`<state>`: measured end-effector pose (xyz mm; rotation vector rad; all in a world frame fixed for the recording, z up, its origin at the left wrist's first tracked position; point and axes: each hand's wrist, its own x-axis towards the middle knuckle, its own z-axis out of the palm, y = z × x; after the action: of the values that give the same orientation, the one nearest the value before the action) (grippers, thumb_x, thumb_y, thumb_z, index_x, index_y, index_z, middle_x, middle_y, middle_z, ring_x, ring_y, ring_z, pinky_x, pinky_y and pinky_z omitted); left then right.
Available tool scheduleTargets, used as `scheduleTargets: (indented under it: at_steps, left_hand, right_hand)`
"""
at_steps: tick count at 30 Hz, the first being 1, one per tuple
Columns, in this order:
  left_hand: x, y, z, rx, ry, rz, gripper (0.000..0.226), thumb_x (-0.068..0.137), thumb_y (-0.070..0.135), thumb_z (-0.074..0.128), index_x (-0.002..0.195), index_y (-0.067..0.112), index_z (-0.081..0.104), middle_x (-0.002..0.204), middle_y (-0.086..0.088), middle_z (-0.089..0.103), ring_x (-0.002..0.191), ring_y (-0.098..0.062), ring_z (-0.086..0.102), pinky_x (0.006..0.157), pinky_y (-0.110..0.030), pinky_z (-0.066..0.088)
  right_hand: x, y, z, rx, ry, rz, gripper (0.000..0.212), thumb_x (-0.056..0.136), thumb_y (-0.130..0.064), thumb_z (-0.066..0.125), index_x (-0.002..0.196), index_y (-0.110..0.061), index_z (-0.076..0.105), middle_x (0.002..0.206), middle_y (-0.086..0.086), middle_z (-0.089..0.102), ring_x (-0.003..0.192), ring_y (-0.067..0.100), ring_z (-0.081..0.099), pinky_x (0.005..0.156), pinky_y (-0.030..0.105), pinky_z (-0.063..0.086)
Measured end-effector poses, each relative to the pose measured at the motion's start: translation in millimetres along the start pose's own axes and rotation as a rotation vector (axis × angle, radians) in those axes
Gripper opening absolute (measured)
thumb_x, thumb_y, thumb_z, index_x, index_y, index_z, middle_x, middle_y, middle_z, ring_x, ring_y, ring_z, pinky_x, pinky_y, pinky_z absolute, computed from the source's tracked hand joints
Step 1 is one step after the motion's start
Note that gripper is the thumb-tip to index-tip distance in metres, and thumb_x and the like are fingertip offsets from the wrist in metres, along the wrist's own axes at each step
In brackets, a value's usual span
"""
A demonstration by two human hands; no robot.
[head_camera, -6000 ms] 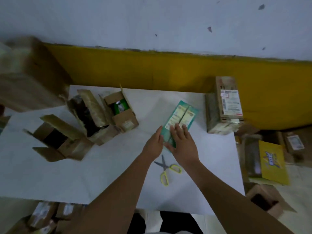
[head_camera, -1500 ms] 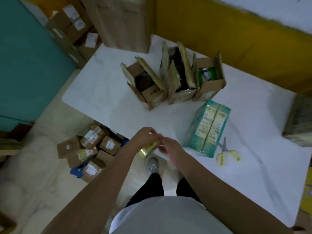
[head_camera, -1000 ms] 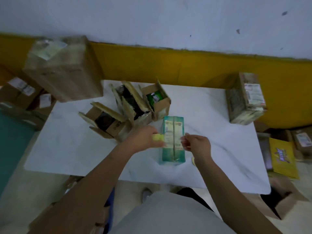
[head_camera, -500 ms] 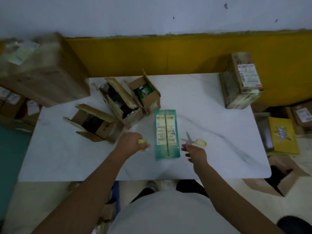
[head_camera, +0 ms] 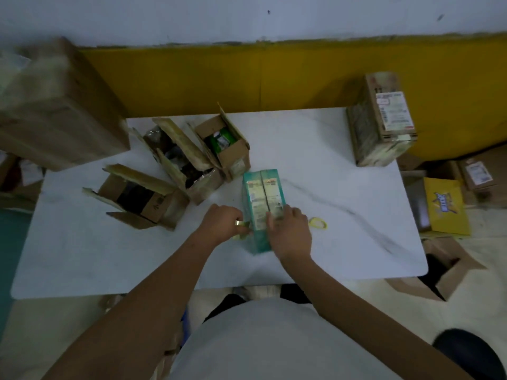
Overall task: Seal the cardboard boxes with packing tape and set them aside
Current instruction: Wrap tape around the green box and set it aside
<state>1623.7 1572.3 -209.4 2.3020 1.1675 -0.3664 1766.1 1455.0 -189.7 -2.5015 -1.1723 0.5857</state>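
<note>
Right hand (head_camera: pixel 290 229) reached box (head_camera: pixel 263 193); left hand (head_camera: pixel 220 223) grips tape (head_camera: pixel 239 223).

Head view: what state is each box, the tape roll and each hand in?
teal box: flaps closed
right hand: pressing the teal box
left hand: gripping tape roll
near brown box: open
middle brown box: open
far brown box: open
labelled box: closed

The right hand (head_camera: pixel 290 231) hides the scissors (head_camera: pixel 318 223) except one yellow handle loop. The left hand (head_camera: pixel 220 223) covers most of the tape roll (head_camera: pixel 240 224). The big box (head_camera: pixel 55 105) at left is blurred and cut off by the edge.
</note>
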Motion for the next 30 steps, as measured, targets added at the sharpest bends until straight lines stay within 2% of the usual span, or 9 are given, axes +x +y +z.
scheduleTargets:
  at_steps: [4,7,9,13,17,19,21,24,30]
  left_hand:
    - [-1,17,-3,0.044,-0.040,0.007,0.025,0.080,0.042,0.057,0.064,0.024,0.048,0.076,0.003,0.062,0.080,-0.021,0.061,0.070,-0.030,0.027]
    - [-5,15,6,-0.040,0.005,0.006,0.034,0.086,0.046,0.065,0.066,0.026,0.046,0.082,0.003,0.066,0.082,-0.019,0.062,0.070,-0.030,0.033]
    - [-8,13,9,-0.197,-0.030,-0.033,0.046,0.084,0.056,0.065,0.057,0.026,0.044,0.067,0.007,0.060,0.069,-0.011,0.059,0.063,-0.029,0.037]
    - [-19,24,-7,-0.460,-0.140,-0.099,0.051,0.078,0.062,0.068,0.054,0.023,0.048,0.056,0.009,0.051,0.060,-0.009,0.052,0.058,-0.024,0.036]
    - [-26,36,-54,-0.355,-0.011,-0.038,0.050,0.078,0.060,0.069,0.056,0.019,0.050,0.049,0.006,0.047,0.046,-0.001,0.047,0.044,-0.015,0.032]
    - [-30,28,-72,-0.225,0.079,-0.037,0.064,0.073,0.075,0.061,0.064,0.012,0.056,0.059,-0.001,0.053,0.053,-0.005,0.053,0.049,-0.023,0.041]
    - [-33,20,-82,-0.150,0.143,-0.038,0.083,0.063,0.088,0.050,0.076,0.007,0.063,0.073,-0.010,0.062,0.069,-0.019,0.061,0.064,-0.037,0.050]
    - [-35,31,-87,-0.145,0.130,0.001,0.080,0.061,0.091,0.046,0.061,0.011,0.053,0.061,-0.008,0.051,0.060,-0.020,0.054,0.056,-0.034,0.041]
    - [-35,54,-101,-0.183,0.137,0.003,0.061,0.075,0.076,0.058,0.058,0.020,0.041,0.054,0.001,0.040,0.050,-0.011,0.040,0.052,-0.030,0.028]
  right_hand:
    - [0,-12,19,-0.143,-0.233,0.084,0.118,0.079,-0.083,0.039,0.153,0.000,0.000,0.159,0.022,0.007,0.139,0.043,0.025,0.114,0.051,0.022]
    - [10,0,20,-0.107,-0.259,0.113,0.124,0.075,-0.080,0.052,0.153,-0.010,-0.014,0.154,0.019,0.016,0.131,0.044,0.033,0.105,0.055,0.036]
    - [17,8,12,-0.030,-0.284,0.138,0.124,0.073,-0.072,0.061,0.154,-0.013,-0.012,0.146,0.016,0.026,0.128,0.042,0.037,0.101,0.053,0.040]
    - [39,31,-23,0.212,-0.353,0.187,0.112,0.076,-0.057,0.072,0.155,-0.012,0.007,0.140,0.015,0.043,0.124,0.033,0.048,0.096,0.036,0.046]
    - [52,50,-60,0.573,-0.371,0.251,0.101,0.067,-0.060,0.078,0.150,-0.022,0.034,0.135,0.000,0.055,0.114,0.024,0.061,0.098,0.037,0.052]
    - [59,62,-84,0.723,-0.334,0.254,0.093,0.056,-0.064,0.081,0.136,-0.026,0.053,0.124,0.001,0.066,0.101,0.021,0.069,0.089,0.040,0.058]
    - [62,68,-109,0.802,-0.352,0.209,0.065,0.067,-0.052,0.080,0.123,-0.024,0.063,0.110,0.003,0.072,0.092,0.022,0.072,0.082,0.039,0.060]
    - [59,63,-135,0.989,-0.405,0.164,0.034,0.087,-0.030,0.069,0.118,-0.017,0.067,0.105,0.008,0.074,0.094,0.027,0.072,0.079,0.036,0.058]
    - [57,55,-150,1.180,-0.492,0.178,0.032,0.094,-0.033,0.058,0.117,-0.013,0.065,0.114,0.013,0.071,0.105,0.031,0.068,0.091,0.043,0.053]
